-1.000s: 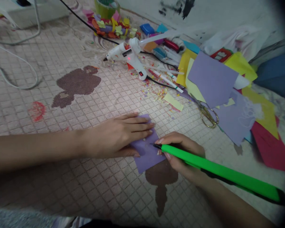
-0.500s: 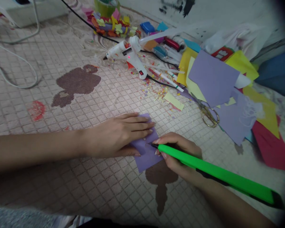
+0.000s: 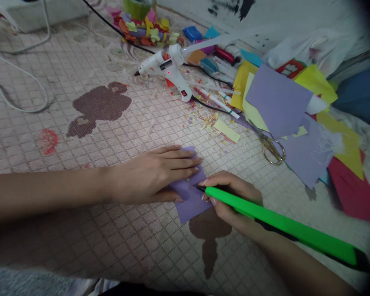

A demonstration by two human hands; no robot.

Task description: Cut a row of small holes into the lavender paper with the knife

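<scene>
A small purple piece of paper (image 3: 189, 209) lies on the patterned cloth. My left hand (image 3: 154, 174) rests flat over its left part, fingers stretched out and pressing it down. In my right hand (image 3: 234, 193) is a long green utility knife (image 3: 274, 218) with a black end, gripped near its front like a pen. The knife's tip points at the middle of the paper, close to my left fingertips; whether the blade touches it is hard to make out.
Beyond my hands lie a white glue gun (image 3: 172, 68) with its black cord and a pair of gold-handled scissors (image 3: 273, 150). Coloured paper sheets (image 3: 279, 100) are heaped at the right. Paper scraps (image 3: 206, 119) and cut-out shapes (image 3: 148, 31) are scattered behind. A white cable (image 3: 33, 109) curls at the left.
The knife tip has shifted very slightly to the right on the paper. My left hand stays in place, and the view has moved a touch.
</scene>
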